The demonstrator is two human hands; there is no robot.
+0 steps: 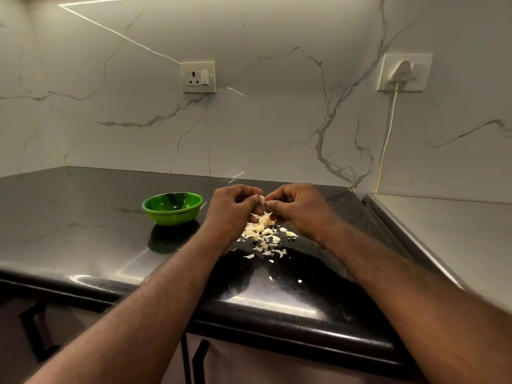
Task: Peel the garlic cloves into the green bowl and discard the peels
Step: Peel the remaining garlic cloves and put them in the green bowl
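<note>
Above the black counter, my left hand (pixel 232 209) and my right hand (pixel 297 207) meet fingertip to fingertip. A pale garlic clove (pixel 261 200) is pinched between them; my left fingers curl round it, and my right thumb and fingers pinch its skin. Under the hands lies a heap of garlic cloves and papery peels (pixel 266 235), with stray flakes nearer the front edge. The green bowl (pixel 172 208) stands upright on the counter to the left of my left hand, and I can make out nothing inside it.
The glossy black counter (pixel 83 217) runs to a marble wall with a socket (pixel 198 77). At right, a plug and white cable (pixel 386 139) hang down beside a raised steel surface (pixel 443 231). Cabinet handles (pixel 199 358) show below the front edge.
</note>
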